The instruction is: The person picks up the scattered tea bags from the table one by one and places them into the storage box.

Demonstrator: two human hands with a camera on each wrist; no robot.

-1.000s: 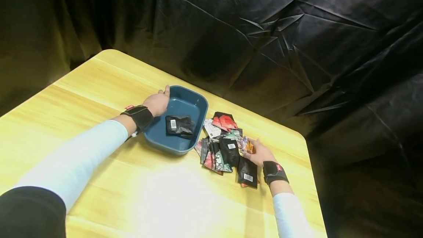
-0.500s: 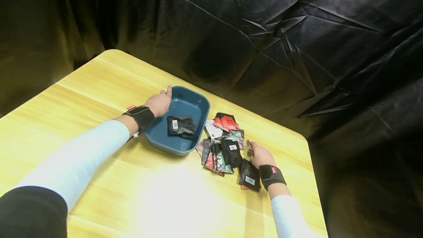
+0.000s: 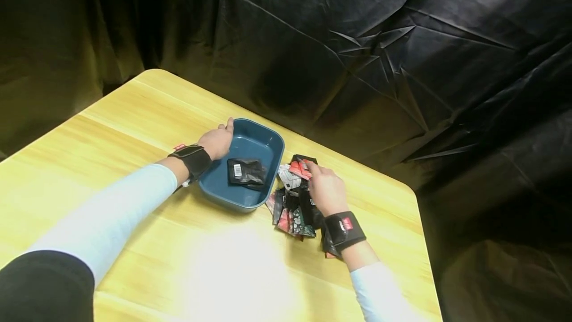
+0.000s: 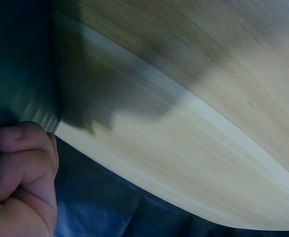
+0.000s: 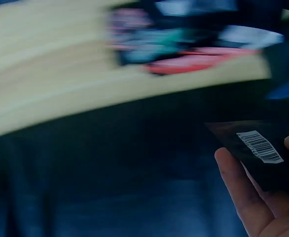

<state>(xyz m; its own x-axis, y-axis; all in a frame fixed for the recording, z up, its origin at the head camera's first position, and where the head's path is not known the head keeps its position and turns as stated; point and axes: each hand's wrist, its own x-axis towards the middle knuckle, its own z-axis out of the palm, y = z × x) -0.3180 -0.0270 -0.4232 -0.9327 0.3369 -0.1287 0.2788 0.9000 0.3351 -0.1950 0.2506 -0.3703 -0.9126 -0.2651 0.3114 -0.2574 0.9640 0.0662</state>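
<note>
Left rim of blue bin is gripped by left hand | black barcoded packet is pinched by right hand, above packet pile | pile is spread right of bin on tabletop

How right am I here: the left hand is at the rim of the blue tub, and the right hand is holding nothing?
Not quite: the right hand isn't without a load. The right wrist view shows it holding a dark packet with a barcode label. The left hand is at the rim of the blue tub.
</note>
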